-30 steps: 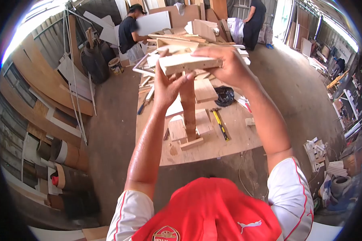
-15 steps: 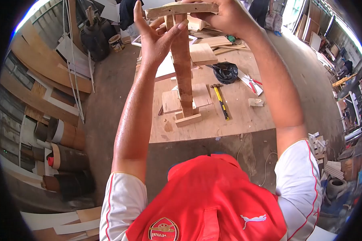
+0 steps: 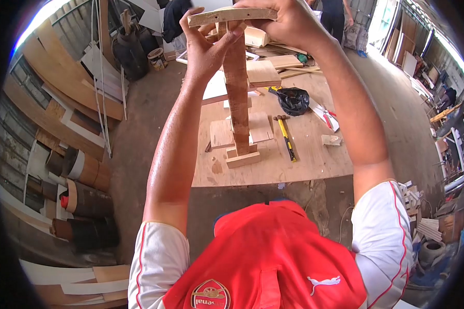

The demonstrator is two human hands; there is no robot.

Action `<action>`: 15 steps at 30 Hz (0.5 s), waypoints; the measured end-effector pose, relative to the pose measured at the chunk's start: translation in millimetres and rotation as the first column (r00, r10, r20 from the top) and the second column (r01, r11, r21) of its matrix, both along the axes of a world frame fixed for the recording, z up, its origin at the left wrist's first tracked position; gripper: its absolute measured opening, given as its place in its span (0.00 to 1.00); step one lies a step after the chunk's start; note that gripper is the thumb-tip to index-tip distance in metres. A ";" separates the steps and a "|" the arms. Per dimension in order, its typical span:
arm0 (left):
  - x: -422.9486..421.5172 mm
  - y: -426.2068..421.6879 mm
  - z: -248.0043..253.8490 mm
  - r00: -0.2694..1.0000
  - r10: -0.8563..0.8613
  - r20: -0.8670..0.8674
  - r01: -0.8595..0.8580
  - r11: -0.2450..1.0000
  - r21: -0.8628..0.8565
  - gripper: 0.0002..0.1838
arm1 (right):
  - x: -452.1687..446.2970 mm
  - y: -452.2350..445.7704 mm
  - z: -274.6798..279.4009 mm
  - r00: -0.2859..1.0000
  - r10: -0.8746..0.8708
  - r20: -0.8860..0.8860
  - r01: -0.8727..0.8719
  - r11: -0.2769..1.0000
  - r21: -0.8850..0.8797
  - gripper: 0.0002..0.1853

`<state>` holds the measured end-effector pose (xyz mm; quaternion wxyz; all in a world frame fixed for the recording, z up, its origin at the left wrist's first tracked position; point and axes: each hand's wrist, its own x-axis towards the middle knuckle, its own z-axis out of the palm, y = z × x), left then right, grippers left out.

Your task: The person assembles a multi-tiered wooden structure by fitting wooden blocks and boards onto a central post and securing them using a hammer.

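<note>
at a bare wooden tabletop point(image 3: 304, 167) in a workshop, a person's left hand point(image 3: 203, 49) holds the left end of a short wooden crosspiece point(image 3: 232, 17), fingers curled at its end, thumb beneath it in front of the head of a long brown upright point(image 3: 236, 77). a pale left board point(image 3: 221, 134) lies beside the lower part of that upright, toward the tabletop's near left corner. the crosspiece, marked by two small dark spots, sits raised above the tabletop at the head of the upright, whose lower end appears set between foot blocks point(image 3: 243, 160) near the near edge. the main pieces look brought together, top and bottom; whether nails or glue hold either joint cannot be told, and the two-handed grip suggests the top joint may yet need fixing or checking. right of the upright lies a matching right board point(image 3: 261, 127), then a yellow-handled hammer point(image 3: 285, 138), untouched, its handle pointing to the near edge, with a black plastic bag point(image 3: 294, 100) farther in. above, the right hand point(image 3: 295, 20) is closed around the crosspiece's right end. red-handled pliers point(image 3: 328, 121) and a small offcut point(image 3: 331, 139), both untouched, lie near the tabletop's right edge.
</note>
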<state>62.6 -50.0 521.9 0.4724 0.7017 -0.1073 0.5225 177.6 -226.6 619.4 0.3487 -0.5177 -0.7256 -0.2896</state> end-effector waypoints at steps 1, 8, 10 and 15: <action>0.3 0.4 0.1 1.000 0.002 0.000 -0.002 1.000 -0.002 0.45 | -0.8 -0.3 -0.3 1.000 -0.007 0.012 0.007 1.000 0.020 0.21; 6.7 14.4 -2.3 0.999 -0.017 0.033 0.015 0.998 0.053 0.42 | -0.9 1.4 -1.7 0.999 -0.014 -0.046 0.012 0.999 -0.035 0.21; 5.7 14.4 -1.2 0.998 -0.048 0.027 0.047 0.998 0.046 0.42 | 8.8 8.6 -8.5 1.000 0.020 0.015 -0.021 0.999 0.032 0.19; 1.4 6.9 4.1 0.996 -0.071 0.047 0.072 0.997 -0.027 0.40 | 5.0 7.2 -17.8 0.989 0.047 -0.142 -0.043 0.999 0.030 0.27</action>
